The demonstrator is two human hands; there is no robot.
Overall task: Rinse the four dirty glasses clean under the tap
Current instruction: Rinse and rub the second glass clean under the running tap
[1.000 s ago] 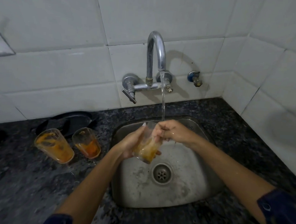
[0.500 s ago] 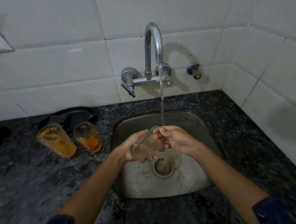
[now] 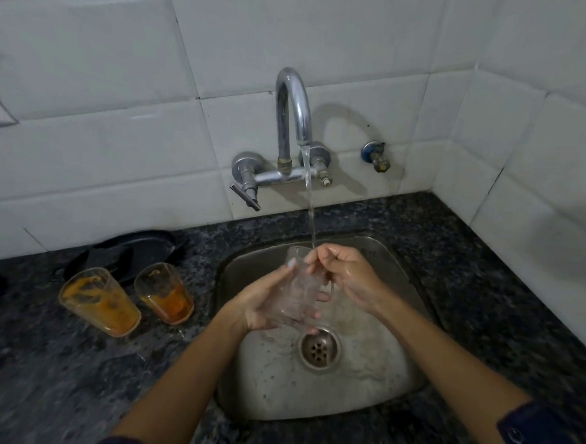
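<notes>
Head view: a clear glass held under the running tap

Head camera looked down on both hands over a steel sink [image 3: 378,261]. The left hand [image 3: 262,305] curled round the lower body of a clear glass [image 3: 299,291], cradling it tilted with its mouth up toward the stream. The right hand [image 3: 346,276] pinched the glass's rim, its fingertips [image 3: 317,257] at or just inside the mouth. Water fell from the chrome tap [image 3: 292,119] above the hands and met the right hand's fingers at the rim. The held glass looked transparent, with no orange showing. Below the hands sat the drain [image 3: 319,348], with water pooled around it. To the left of the left hand, on the dark speckled bench [image 3: 69,379], stood two dirty glasses close together, both smeared with orange residue: the nearer glass [image 3: 165,293] and the farther glass [image 3: 99,301]. Behind them lay a black pan [image 3: 135,250] against the white tiled wall [image 3: 101,141].
</notes>
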